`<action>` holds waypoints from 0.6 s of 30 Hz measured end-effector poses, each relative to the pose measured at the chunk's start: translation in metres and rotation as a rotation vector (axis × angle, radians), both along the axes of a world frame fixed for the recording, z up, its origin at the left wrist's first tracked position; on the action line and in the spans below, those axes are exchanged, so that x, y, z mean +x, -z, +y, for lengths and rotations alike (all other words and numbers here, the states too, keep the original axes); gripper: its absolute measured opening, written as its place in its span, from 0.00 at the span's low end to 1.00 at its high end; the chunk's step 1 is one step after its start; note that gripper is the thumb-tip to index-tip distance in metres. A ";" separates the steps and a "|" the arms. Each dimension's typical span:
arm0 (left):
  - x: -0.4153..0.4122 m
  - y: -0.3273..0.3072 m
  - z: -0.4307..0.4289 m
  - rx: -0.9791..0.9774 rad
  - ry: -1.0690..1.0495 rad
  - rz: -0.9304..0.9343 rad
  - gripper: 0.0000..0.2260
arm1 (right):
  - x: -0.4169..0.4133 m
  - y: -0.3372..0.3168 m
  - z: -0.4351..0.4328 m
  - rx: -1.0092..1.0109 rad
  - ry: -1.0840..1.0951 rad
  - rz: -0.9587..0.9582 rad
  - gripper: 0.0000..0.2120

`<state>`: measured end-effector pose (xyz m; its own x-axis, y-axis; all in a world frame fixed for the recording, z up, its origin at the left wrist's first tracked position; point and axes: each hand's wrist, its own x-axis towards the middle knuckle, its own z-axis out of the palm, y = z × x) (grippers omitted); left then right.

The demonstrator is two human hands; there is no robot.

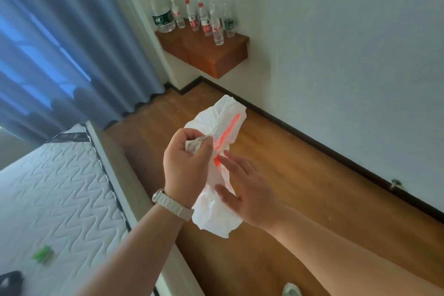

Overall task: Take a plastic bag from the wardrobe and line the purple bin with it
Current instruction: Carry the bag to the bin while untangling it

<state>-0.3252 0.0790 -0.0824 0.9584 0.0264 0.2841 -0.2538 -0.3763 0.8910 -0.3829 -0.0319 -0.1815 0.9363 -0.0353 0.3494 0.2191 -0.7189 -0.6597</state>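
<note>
A crumpled white plastic bag (219,122) with red print hangs in front of me over the wooden floor. My left hand (186,163), with a pale watch strap on the wrist, is closed around a bunched part of the bag near its middle. My right hand (249,190) lies flat against the bag's lower part, fingers spread and touching the plastic without gripping it. The purple bin and the wardrobe are out of view.
A bed with a white quilted mattress (55,190) fills the lower left, with a small green item (43,254) on it. A wall-mounted wooden shelf (211,55) carries several water bottles. Blue curtains (55,43) hang at left. A white wall runs along the right.
</note>
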 end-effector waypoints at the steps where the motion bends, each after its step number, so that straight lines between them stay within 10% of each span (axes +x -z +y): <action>1: 0.006 -0.001 -0.009 0.004 -0.012 -0.001 0.05 | 0.008 -0.001 -0.009 0.001 -0.006 -0.006 0.25; 18: 0.121 -0.010 -0.030 -0.026 -0.074 -0.028 0.05 | 0.132 -0.022 -0.044 -0.014 -0.074 -0.085 0.25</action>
<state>-0.2038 0.0488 -0.0727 0.9455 0.1041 0.3087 -0.2509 -0.3716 0.8938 -0.2514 -0.0764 -0.1598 0.9032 0.0380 0.4276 0.3264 -0.7077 -0.6265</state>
